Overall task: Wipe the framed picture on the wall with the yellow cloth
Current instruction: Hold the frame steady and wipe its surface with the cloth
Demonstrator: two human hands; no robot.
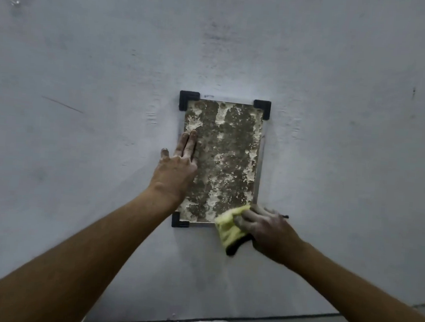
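A framed picture [228, 157] hangs on the pale wall, with a mottled brown and cream surface, a thin metal edge and black corner pieces. My left hand [177, 164] lies flat against its left side, fingers pointing up and holding nothing. My right hand [264, 229] grips a bunched yellow cloth [227, 228] and presses it on the picture's bottom right corner, hiding that corner piece.
The grey-white wall [347, 146] fills the view, scuffed in places. A dark cable [244, 319] runs along the wall's foot, where it meets the floor at the bottom of the frame.
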